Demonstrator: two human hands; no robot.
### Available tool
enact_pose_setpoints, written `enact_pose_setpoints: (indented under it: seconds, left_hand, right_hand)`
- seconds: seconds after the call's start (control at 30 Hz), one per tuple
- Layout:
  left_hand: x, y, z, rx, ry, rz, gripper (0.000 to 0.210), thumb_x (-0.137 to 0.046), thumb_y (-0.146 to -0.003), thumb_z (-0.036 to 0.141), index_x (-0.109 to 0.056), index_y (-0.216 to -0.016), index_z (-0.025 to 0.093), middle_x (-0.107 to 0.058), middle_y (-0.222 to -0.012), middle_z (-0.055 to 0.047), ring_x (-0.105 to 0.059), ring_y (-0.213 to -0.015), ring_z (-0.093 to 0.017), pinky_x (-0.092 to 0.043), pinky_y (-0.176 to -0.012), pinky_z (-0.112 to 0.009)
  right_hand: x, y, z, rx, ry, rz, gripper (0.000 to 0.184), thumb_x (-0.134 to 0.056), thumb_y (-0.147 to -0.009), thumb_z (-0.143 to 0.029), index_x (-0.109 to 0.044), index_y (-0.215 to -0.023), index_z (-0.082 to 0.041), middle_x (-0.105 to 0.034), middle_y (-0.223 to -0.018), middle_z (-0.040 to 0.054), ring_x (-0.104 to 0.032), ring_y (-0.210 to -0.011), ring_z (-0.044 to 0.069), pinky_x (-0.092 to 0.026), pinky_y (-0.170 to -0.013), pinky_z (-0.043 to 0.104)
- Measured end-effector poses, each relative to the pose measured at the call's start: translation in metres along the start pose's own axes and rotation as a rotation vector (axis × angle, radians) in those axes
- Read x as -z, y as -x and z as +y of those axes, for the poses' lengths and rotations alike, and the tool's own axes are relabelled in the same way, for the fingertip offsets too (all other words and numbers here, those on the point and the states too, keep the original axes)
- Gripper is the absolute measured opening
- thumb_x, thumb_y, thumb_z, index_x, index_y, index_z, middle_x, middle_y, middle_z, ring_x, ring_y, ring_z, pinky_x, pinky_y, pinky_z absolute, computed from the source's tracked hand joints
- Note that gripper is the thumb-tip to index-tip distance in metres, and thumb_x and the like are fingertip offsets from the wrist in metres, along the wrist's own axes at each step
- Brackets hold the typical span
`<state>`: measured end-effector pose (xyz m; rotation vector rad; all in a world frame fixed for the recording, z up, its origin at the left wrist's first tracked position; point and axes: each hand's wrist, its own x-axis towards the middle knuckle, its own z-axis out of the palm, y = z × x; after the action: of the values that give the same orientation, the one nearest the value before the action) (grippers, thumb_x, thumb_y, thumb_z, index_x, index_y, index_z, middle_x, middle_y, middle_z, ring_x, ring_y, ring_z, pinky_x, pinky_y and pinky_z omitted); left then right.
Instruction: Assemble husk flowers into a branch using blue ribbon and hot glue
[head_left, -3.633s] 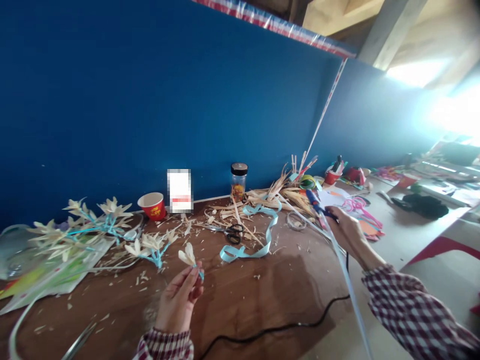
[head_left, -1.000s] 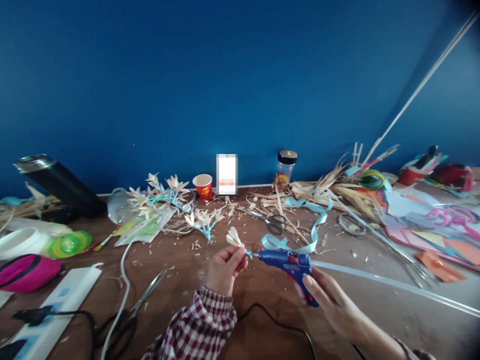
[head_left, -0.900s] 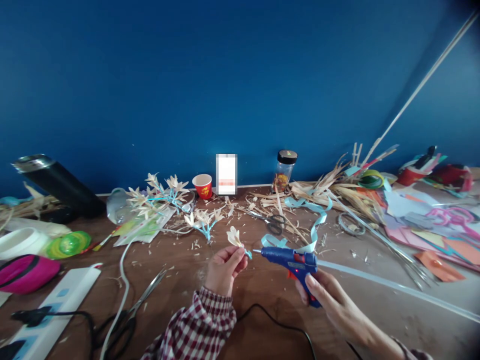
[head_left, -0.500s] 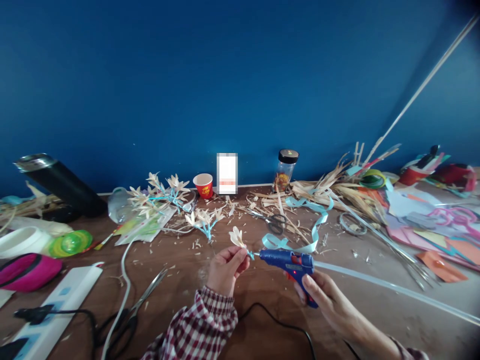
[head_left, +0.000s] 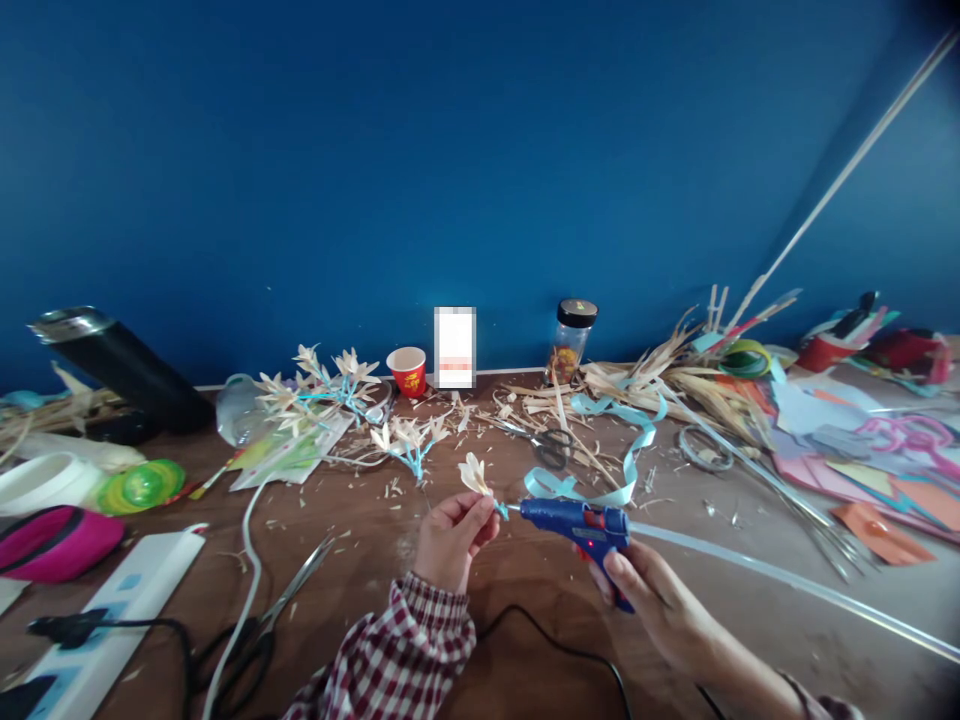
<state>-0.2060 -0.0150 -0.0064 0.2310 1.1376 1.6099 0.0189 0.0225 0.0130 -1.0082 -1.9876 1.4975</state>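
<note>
Between the thumb and fingers of my left hand (head_left: 454,540) is a small cream flower (head_left: 474,474) with pointed petals and a light-blue wrapped stem. My right hand (head_left: 652,590) is wrapped round the handle of a blue glue gun (head_left: 581,522), whose red light is lit. The gun's nozzle points left and is at or very close to the blue stem; whether they touch I cannot tell. A long clear glue stick (head_left: 750,562) sticks out of the gun's back. Beyond my left hand lies a sprig of similar flowers (head_left: 410,443) with blue stems.
Large scissors (head_left: 277,605) and a white power strip (head_left: 127,610) lie at the left. A light-blue ribbon (head_left: 637,450), small scissors (head_left: 553,447) and dried husks (head_left: 637,385) are behind the gun. A red cup (head_left: 407,375) and a lidded jar (head_left: 571,340) stand by the wall.
Almost nothing differs. Both hands, the flower and the glue gun keep nearly the same positions, with only a very slight shift of the gun.
</note>
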Motion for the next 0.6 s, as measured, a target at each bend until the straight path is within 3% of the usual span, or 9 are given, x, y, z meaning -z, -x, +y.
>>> enact_pose_setpoints:
  seconds: [0.6]
  left_hand:
    - [-0.0022, 0.0002, -0.0003, -0.003, 0.004, 0.007, 0.029, -0.084, -0.047, 0.029, -0.067, -0.064, 0.012, -0.063, -0.053, 0.001, -0.058, -0.050, -0.007, -0.049, -0.053, -0.018]
  right_hand:
    - [0.0013, 0.0011, 0.0009, 0.001, 0.043, 0.013, 0.036, -0.036, -0.091, -0.047, -0.052, -0.078, -0.018, -0.047, -0.065, -0.0007, -0.041, -0.059, 0.012, -0.036, -0.056, 0.024]
